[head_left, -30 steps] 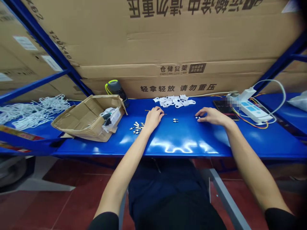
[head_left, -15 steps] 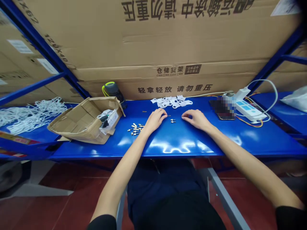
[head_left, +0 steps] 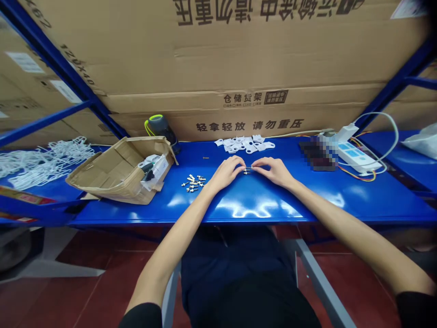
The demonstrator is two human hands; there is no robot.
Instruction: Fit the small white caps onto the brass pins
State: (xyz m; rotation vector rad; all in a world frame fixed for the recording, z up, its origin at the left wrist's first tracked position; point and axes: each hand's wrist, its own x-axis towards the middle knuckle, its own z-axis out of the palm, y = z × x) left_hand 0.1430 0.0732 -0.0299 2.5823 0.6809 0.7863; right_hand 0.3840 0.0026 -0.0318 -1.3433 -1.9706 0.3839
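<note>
My left hand is closed in a pinch above the blue shelf, on a thin metal screw-like piece that spans the small gap between my hands. My right hand meets it from the other side, thumb and fingers pressed together at the piece's end; what it grips is too small to make out. Just below the fingertips lie small screws with pale fittings on them. To the left of my left hand is a loose pile of similar screws. White plastic pieces with round holes lie behind my hands.
An open cardboard box stands left, with a dark bottle behind it. White wire hooks heap at far left. A power strip with cables and a blurred phone lie right. Large cartons wall the back.
My right hand has moved left to meet the piece in my left hand. My left hand has shifted slightly right. The gap between them has narrowed.
</note>
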